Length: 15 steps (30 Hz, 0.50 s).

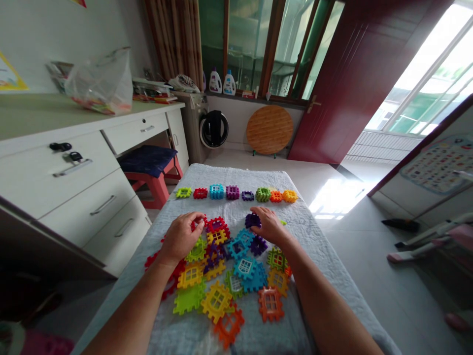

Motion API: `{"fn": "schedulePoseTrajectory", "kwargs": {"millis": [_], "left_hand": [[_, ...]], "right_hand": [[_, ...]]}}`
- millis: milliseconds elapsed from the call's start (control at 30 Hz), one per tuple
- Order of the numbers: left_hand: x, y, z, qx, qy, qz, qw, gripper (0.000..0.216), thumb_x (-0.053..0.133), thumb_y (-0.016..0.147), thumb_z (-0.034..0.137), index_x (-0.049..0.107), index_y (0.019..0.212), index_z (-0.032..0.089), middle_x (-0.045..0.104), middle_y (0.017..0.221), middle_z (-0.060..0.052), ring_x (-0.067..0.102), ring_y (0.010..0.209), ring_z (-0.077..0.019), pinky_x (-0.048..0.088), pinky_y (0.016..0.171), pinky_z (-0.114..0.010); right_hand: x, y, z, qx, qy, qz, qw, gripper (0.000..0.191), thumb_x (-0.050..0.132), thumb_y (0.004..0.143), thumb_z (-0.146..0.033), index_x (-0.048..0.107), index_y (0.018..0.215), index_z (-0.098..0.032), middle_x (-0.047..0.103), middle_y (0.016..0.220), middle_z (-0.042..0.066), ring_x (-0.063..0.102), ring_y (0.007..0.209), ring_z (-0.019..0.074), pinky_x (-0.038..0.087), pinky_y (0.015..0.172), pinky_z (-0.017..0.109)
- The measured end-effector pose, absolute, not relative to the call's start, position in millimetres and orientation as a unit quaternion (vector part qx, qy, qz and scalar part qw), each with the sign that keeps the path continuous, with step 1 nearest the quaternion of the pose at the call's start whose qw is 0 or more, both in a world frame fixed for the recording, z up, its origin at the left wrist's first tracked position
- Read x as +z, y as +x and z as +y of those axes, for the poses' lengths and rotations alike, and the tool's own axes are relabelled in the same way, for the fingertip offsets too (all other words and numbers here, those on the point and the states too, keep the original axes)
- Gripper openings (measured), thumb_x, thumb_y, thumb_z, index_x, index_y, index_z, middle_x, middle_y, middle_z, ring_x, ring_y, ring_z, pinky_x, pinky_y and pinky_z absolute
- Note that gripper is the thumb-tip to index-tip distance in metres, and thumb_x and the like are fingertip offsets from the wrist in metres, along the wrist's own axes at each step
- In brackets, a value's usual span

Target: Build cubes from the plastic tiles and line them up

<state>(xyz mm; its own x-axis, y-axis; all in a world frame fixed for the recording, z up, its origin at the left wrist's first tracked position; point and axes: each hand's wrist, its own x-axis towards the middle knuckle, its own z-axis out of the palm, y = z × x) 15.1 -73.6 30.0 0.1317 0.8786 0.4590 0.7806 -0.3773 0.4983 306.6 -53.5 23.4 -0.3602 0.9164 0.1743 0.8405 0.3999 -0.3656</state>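
My left hand point(181, 239) is at the left of a loose pile of notched plastic building tiles, its fingers curled on a red tile, mostly hidden by them. Another red tile point(216, 224) lies just to its right. Across the pile, my right hand point(272, 226) has thumb and fingers closed about a dark purple building tile point(253, 220). Between my forearms lie more tiles, among them a blue window tile point(245, 266), a yellow window tile point(216, 301), a plain lime tile point(188, 297) and an orange window tile point(271, 303).
Beyond my hands runs a row of several small assembled pieces, including a blue cube point(216, 191) and a purple one point(232, 192). A pale cloth point(328, 315) covers the table. A red stool point(158, 190) and a white desk point(121, 222) stand on the left.
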Motion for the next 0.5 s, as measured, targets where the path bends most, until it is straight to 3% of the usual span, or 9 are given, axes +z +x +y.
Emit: {"fn": "schedulePoseTrajectory", "kwargs": {"millis": [500], "left_hand": [[31.2, 17.0, -74.3, 0.353, 0.750, 0.554, 0.076, 0.021, 0.049, 0.083, 0.030, 0.065, 0.090, 0.020, 0.072, 0.087, -0.005, 0.067, 0.084, -0.0217, 0.050, 0.081, -0.033]], "right_hand": [[21.3, 308.9, -56.5, 0.109, -0.531, -0.819, 0.186, 0.057, 0.067, 0.074, -0.027, 0.051, 0.127, -0.016, 0.060, 0.121, 0.013, 0.051, 0.114, 0.0287, 0.037, 0.097, 0.043]]}}
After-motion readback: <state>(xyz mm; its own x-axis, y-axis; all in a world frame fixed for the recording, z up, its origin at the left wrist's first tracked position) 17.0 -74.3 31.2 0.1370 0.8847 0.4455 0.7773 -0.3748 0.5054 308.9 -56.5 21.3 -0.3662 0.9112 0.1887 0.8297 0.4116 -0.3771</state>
